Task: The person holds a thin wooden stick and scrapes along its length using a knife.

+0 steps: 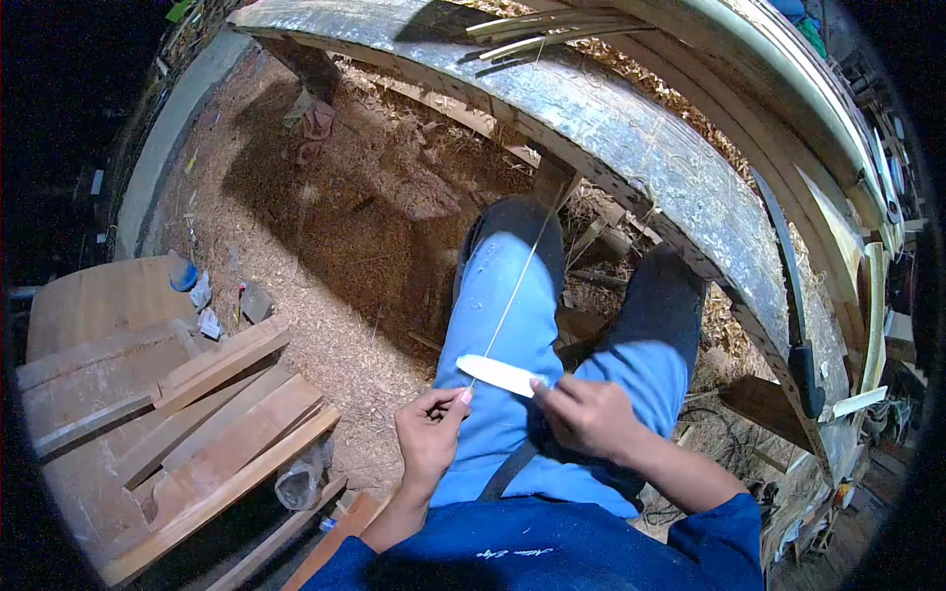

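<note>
My left hand (432,431) pinches the near end of a thin strip (517,286), which looks like split bamboo or cane. The strip runs away from me over my thigh, toward the bench edge. My right hand (589,416) is closed around a knife, its handle hidden in the fingers. The broad, round-ended knife blade (498,375) shines white in the light. It lies across the strip just beyond my left fingertips, seemingly touching it. Both hands are above my lap, over blue trousers (503,325).
A worn bench (611,128) curves across the front and right, bearing several split strips (552,25) and a long dark blade with a black handle (806,379). Wooden boards (236,419) are stacked at left, near a blue-capped container (183,275). Shavings cover the ground (335,325).
</note>
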Motion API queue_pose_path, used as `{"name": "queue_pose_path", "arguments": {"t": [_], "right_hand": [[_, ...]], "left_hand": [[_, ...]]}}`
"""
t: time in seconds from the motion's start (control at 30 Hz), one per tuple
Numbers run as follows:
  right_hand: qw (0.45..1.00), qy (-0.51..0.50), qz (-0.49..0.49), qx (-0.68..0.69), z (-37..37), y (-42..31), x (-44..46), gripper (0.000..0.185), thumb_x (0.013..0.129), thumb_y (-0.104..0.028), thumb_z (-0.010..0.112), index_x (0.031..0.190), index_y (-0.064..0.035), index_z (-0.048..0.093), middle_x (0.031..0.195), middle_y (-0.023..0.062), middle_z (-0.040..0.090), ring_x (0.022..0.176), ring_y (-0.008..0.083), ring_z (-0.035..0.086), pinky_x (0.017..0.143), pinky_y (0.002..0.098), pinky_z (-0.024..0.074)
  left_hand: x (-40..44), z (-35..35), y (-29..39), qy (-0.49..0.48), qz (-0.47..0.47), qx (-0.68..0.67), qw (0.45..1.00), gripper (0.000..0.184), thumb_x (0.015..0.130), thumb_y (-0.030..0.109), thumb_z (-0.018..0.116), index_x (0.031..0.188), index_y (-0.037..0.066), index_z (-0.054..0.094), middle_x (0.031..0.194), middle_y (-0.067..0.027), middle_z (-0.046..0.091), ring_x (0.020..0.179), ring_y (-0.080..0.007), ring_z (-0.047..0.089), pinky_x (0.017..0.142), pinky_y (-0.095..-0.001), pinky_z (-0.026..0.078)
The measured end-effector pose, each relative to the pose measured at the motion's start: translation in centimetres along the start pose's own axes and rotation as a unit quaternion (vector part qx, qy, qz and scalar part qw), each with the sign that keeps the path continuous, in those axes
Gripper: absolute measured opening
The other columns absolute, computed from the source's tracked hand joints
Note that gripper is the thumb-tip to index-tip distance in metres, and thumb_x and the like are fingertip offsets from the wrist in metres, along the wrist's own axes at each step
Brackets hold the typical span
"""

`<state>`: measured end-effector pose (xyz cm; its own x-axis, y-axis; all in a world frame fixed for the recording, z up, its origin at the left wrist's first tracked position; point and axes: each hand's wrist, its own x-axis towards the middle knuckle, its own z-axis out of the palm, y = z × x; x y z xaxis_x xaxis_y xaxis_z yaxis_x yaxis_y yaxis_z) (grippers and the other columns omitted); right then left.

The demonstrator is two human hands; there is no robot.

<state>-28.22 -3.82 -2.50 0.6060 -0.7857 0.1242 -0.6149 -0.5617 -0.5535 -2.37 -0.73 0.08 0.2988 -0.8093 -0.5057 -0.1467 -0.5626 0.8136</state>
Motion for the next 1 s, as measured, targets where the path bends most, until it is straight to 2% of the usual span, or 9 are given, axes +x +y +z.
{"name": "queue_pose_path", "arguments": {"t": [0.13,0.3,0.47,0.5,0.57,0.63,0.73,0.9,1.0], "right_hand": [[0.995,0.052,0.079,-0.011,-0.9,2.1,1.9,0.043,0.085,-0.016,0.073,0.128,-0.0114,0.069,0.088,0.0068,0.063,0.062,0.0285,0.066,0.049,0.0429,0.0521],[1.000,-0.027,-0.004,-0.012,0.1,0.0,0.6,0.042,0.089,-0.021,0.068,0.131,-0.0144,0.069,0.086,0.0061,0.061,0.061,0.0232,0.067,0.046,0.0417,0.0507],[0.991,0.075,0.106,-0.037,-1.0,3.1,2.5,0.046,0.084,-0.017,0.074,0.130,-0.0142,0.069,0.086,0.0074,0.062,0.062,0.0261,0.068,0.051,0.0415,0.0537],[0.991,0.074,0.105,-0.038,-1.0,2.7,2.3,0.046,0.084,-0.017,0.074,0.130,-0.0142,0.069,0.086,0.0074,0.062,0.062,0.0261,0.068,0.051,0.0415,0.0537],[1.000,0.000,0.000,-0.012,-0.4,1.1,1.5,0.044,0.085,-0.015,0.075,0.128,-0.0123,0.069,0.086,0.0094,0.063,0.065,0.0288,0.068,0.052,0.0417,0.0546],[1.000,0.004,0.001,-0.021,-0.4,1.5,1.7,0.042,0.086,-0.015,0.075,0.127,-0.0102,0.068,0.085,0.0122,0.063,0.067,0.0321,0.068,0.053,0.0431,0.0556],[0.977,0.131,0.159,-0.053,-1.8,5.7,4.1,0.033,0.090,-0.014,0.072,0.123,-0.0089,0.068,0.083,0.0139,0.063,0.067,0.0347,0.068,0.055,0.0453,0.0561],[0.999,0.014,0.000,-0.038,-0.9,3.0,2.5,0.050,0.084,-0.013,0.072,0.134,-0.0123,0.066,0.085,0.0110,0.061,0.067,0.0295,0.069,0.053,0.0442,0.0563],[0.988,0.111,0.102,-0.029,-1.2,7.0,3.9,0.047,0.086,-0.017,0.075,0.132,-0.0124,0.065,0.093,0.0130,0.067,0.073,0.0341,0.071,0.059,0.0459,0.0583]], "left_hand": [[0.1,-0.2,0.1,-0.003,0.000,0.016,1.000,0.016,0.096,0.011,0.081,0.105,-0.002,0.081,0.081,-0.0049,0.075,0.073,-0.0066,0.066,0.067,-0.0220,0.051],[-0.2,-0.2,0.1,-0.002,0.004,0.009,1.000,0.016,0.096,0.011,0.081,0.104,-0.002,0.081,0.080,-0.0043,0.075,0.071,-0.0060,0.064,0.066,-0.0220,0.050],[-0.6,-0.6,-0.5,-0.001,0.023,0.014,1.000,0.014,0.095,0.011,0.081,0.102,-0.002,0.081,0.079,-0.0038,0.074,0.068,-0.0053,0.062,0.062,-0.0216,0.048],[-0.5,-0.5,-0.8,0.002,0.037,0.006,0.999,0.014,0.095,0.011,0.082,0.101,-0.001,0.080,0.077,-0.0032,0.074,0.065,-0.0049,0.061,0.059,-0.0213,0.046],[-0.7,-0.7,-1.0,-0.001,0.036,0.007,0.999,0.014,0.095,0.010,0.081,0.102,-0.002,0.081,0.078,-0.0036,0.074,0.068,-0.0050,0.062,0.062,-0.0215,0.047],[-0.7,-1.1,-0.8,-0.005,0.038,0.010,0.999,0.014,0.095,0.010,0.081,0.103,-0.002,0.081,0.080,-0.0040,0.075,0.070,-0.0051,0.064,0.065,-0.0218,0.049],[-1.3,-1.6,-0.8,-0.012,0.020,0.018,1.000,0.013,0.095,0.009,0.081,0.102,-0.002,0.081,0.080,-0.0039,0.075,0.070,-0.0055,0.064,0.065,-0.0219,0.049],[-1.8,-2.4,-1.1,-0.010,0.023,0.026,0.999,0.008,0.095,0.005,0.079,0.100,-0.001,0.080,0.088,-0.0057,0.075,0.074,-0.0086,0.067,0.068,-0.0238,0.052],[-2.3,-3.2,-1.2,-0.014,0.065,0.029,0.997,0.012,0.095,0.007,0.080,0.102,-0.003,0.080,0.081,-0.0047,0.075,0.073,-0.0062,0.066,0.067,-0.0223,0.051]]}}
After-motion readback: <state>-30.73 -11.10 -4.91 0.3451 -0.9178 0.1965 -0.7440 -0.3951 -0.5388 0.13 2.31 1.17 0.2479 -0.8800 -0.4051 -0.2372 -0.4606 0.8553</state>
